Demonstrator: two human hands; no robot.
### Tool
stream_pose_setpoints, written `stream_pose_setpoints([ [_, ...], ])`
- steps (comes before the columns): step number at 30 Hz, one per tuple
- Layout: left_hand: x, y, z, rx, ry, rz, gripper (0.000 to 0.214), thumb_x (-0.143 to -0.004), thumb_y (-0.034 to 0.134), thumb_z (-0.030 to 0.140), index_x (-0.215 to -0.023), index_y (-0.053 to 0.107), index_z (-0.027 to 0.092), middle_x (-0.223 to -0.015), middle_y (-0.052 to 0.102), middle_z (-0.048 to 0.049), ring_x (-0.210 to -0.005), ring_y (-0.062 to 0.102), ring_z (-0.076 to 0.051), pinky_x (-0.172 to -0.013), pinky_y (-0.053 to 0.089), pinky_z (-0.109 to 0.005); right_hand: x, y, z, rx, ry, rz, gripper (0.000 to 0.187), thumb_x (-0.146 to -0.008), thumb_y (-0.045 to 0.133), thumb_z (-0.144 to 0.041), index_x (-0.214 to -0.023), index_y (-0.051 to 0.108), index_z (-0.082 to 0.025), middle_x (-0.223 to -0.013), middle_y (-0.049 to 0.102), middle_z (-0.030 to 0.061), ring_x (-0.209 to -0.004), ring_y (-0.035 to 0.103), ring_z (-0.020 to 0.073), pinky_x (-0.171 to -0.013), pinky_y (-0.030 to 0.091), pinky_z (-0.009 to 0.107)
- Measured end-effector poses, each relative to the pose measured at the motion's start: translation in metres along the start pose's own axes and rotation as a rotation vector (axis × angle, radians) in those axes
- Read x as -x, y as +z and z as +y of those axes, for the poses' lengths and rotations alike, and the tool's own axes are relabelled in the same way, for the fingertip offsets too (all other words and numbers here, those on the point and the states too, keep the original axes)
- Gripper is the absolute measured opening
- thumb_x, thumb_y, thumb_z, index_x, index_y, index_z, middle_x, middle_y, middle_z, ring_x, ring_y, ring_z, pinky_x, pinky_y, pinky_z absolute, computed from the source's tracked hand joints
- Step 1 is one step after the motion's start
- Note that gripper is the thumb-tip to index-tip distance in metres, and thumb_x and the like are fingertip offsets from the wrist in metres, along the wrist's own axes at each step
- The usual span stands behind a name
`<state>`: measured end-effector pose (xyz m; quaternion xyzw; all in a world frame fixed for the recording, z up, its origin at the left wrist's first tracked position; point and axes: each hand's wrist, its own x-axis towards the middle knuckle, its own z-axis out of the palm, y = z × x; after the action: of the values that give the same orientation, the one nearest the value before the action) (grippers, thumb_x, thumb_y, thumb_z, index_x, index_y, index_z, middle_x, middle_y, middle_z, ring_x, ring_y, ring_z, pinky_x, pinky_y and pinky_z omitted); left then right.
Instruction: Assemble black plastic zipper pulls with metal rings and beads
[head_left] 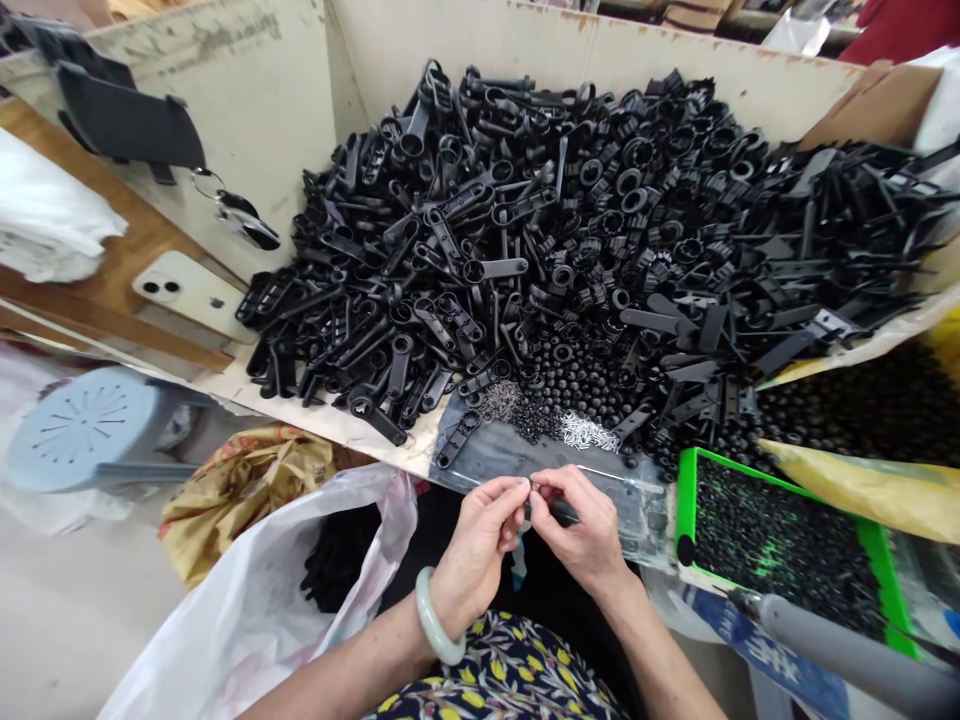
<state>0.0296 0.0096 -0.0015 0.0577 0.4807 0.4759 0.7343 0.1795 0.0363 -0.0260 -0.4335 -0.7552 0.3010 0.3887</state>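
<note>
My left hand [480, 540], with a pale green bangle [439, 615] at its wrist, is closed in a pinch. My right hand [589, 525] meets it fingertip to fingertip, also pinching. Between them is a small dark part [533, 487], mostly covered by the fingers and too small to name. A black plastic piece [564, 512] shows under my right fingers; whether it is held I cannot tell. Just beyond the hands lies a grey work plate [499, 452], with a black slotted arm [457, 438] on its left and small silver pins [589, 432] at its far edge.
A large heap of black plastic parts [450, 240] fills the bench. Small black balls [562, 375] lie at its front. On the right stands a green tray [686, 500] of tiny black pieces; on the left, a white bag [247, 590], a phone [191, 295] and keys [247, 220].
</note>
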Motion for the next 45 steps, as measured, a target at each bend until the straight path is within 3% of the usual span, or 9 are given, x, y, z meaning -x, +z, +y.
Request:
stream_pose_setpoints([
  [13, 0.004, 0.001, -0.003, -0.092, 0.019, 0.001, 0.041, -0.083, 0.079, 0.056, -0.084, 0.070, 0.016, -0.063, 0.049, 0.0042, -0.052, 0.033, -0.006, -0.050, 0.021, -0.021, -0.004, 0.001, 0.001, 0.017, 0.009, 0.005, 0.014, -0.094, 0.062, -0.012, -0.104, 0.065, -0.022, -0.081, 0.061, -0.0008, -0.069, 0.058, 0.0132, -0.063, 0.050, 0.027],
  [16, 0.009, -0.016, 0.011, -0.380, 0.315, 0.125, 0.037, -0.091, 0.070, 0.055, -0.095, 0.075, 0.019, -0.069, 0.058, 0.0001, -0.058, 0.044, -0.011, -0.054, 0.032, -0.024, -0.004, -0.001, 0.004, 0.025, 0.020, 0.019, 0.016, -0.093, 0.062, -0.012, -0.105, 0.065, -0.022, -0.080, 0.060, -0.0012, -0.067, 0.057, 0.0133, -0.063, 0.049, 0.028],
  [20, 0.002, -0.048, 0.049, -0.998, 0.798, 0.386, 0.023, -0.096, 0.067, 0.042, -0.108, 0.075, 0.024, -0.097, 0.069, -0.0060, -0.082, 0.061, -0.020, -0.077, 0.047, -0.031, -0.004, -0.003, 0.008, 0.003, 0.033, 0.007, 0.019, -0.092, 0.062, -0.011, -0.108, 0.066, -0.023, -0.080, 0.059, -0.0015, -0.066, 0.058, 0.0132, -0.064, 0.050, 0.028],
  [23, -0.013, -0.061, 0.066, -1.304, 0.878, 0.355, 0.030, -0.097, 0.064, 0.036, -0.124, 0.071, 0.023, -0.113, 0.069, -0.0106, -0.106, 0.064, -0.029, -0.098, 0.047, -0.041, -0.004, 0.000, 0.008, 0.003, 0.009, -0.003, 0.020, -0.092, 0.062, -0.010, -0.107, 0.065, -0.023, -0.080, 0.059, -0.0016, -0.066, 0.058, 0.0131, -0.064, 0.049, 0.028],
  [27, -0.033, -0.062, 0.067, -1.353, 0.867, 0.258, 0.045, -0.100, 0.056, 0.029, -0.144, 0.059, 0.022, -0.122, 0.069, -0.0134, -0.115, 0.063, -0.030, -0.104, 0.046, -0.045, -0.003, 0.002, 0.003, 0.007, -0.014, -0.007, 0.020, -0.092, 0.062, -0.010, -0.108, 0.065, -0.023, -0.080, 0.059, -0.0015, -0.067, 0.057, 0.0130, -0.064, 0.049, 0.028],
  [30, -0.033, -0.056, 0.066, -1.233, 0.743, 0.227, 0.054, -0.095, 0.063, 0.027, -0.148, 0.056, 0.021, -0.096, 0.068, -0.0054, -0.091, 0.062, -0.024, -0.092, 0.049, -0.040, -0.002, 0.001, -0.001, 0.006, -0.022, -0.013, 0.019, -0.092, 0.061, -0.010, -0.106, 0.065, -0.023, -0.079, 0.060, -0.0016, -0.066, 0.056, 0.0128, -0.062, 0.048, 0.028],
  [32, -0.025, -0.050, 0.066, -1.029, 0.591, 0.210, 0.058, -0.090, 0.070, 0.029, -0.146, 0.059, 0.022, -0.085, 0.062, -0.0003, -0.078, 0.057, -0.019, -0.082, 0.049, -0.035, -0.002, -0.001, -0.005, -0.006, -0.018, -0.012, 0.019, -0.091, 0.061, -0.010, -0.105, 0.065, -0.023, -0.079, 0.060, -0.0016, -0.066, 0.057, 0.0130, -0.062, 0.049, 0.028],
  [38, 0.010, -0.029, 0.046, -0.204, -0.018, -0.067, 0.051, -0.077, 0.088, 0.035, -0.122, 0.068, 0.022, -0.105, 0.068, -0.0052, -0.089, 0.064, -0.018, -0.082, 0.058, -0.035, -0.008, 0.000, -0.014, -0.035, -0.045, -0.038, 0.019, -0.091, 0.062, -0.012, -0.106, 0.065, -0.022, -0.078, 0.059, -0.0022, -0.066, 0.057, 0.0132, -0.063, 0.048, 0.028],
  [45, 0.013, -0.019, 0.015, -0.201, 0.049, -0.101, 0.046, -0.083, 0.083, 0.038, -0.122, 0.065, 0.023, -0.103, 0.070, -0.0042, -0.083, 0.064, -0.015, -0.071, 0.051, -0.026, -0.008, 0.003, -0.008, 0.038, -0.085, -0.089, 0.012, -0.094, 0.060, -0.016, -0.103, 0.065, -0.021, -0.076, 0.057, -0.0017, -0.065, 0.055, 0.0133, -0.061, 0.045, 0.027],
])
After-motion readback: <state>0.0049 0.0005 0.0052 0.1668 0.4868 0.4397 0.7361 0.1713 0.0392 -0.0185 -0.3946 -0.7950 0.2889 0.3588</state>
